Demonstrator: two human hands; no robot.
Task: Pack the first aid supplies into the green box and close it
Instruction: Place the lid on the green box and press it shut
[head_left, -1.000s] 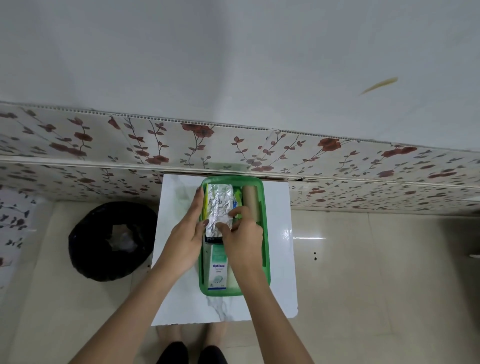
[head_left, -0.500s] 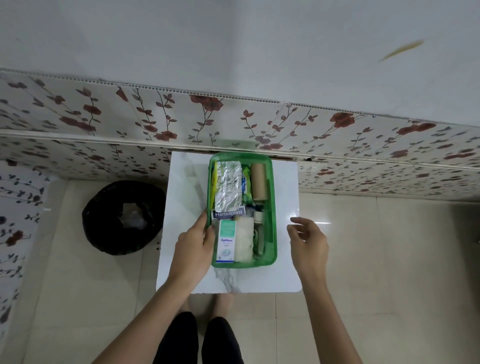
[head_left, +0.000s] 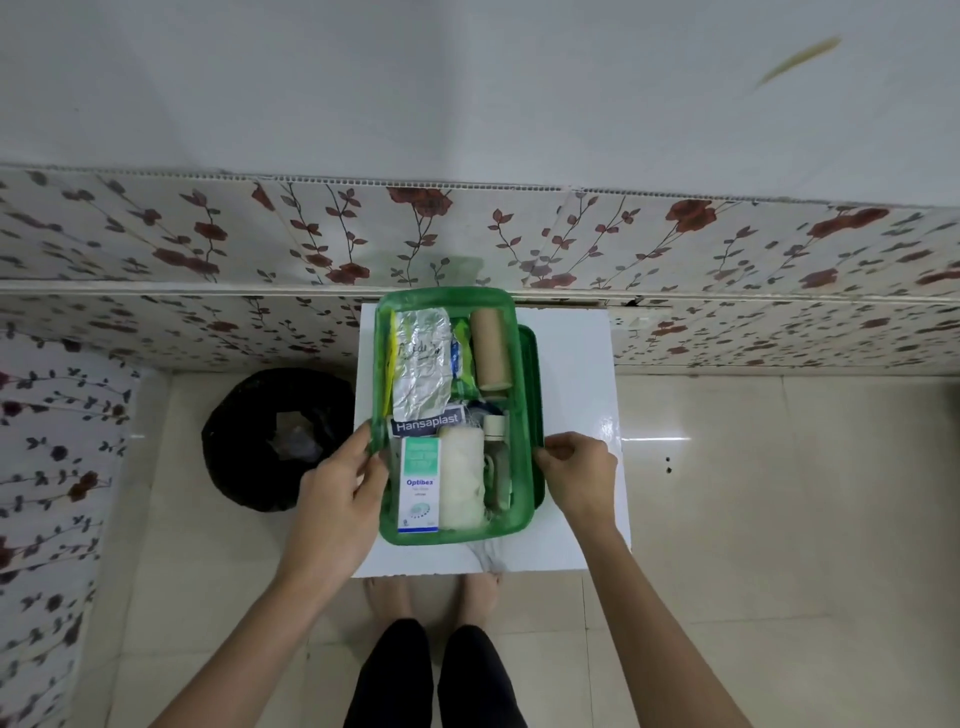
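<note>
The left hand (head_left: 340, 480) clamps the green box (head_left: 452, 535) rim; the right hand (head_left: 576, 475) pinches the lid (head_left: 531, 415) edge beside it. The thin lid looks light and flexible, so it is likely best gripped along its long edges.

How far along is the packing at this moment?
Done: the supplies look packed; the foil strip, Hansaplast pack, Optibex carton, brown roll and gauze lie in the green box. In hand: the left hand and right hand grip its two long sides. Left: closing it; a green piece, probably the lid, sits along the right side.
</note>
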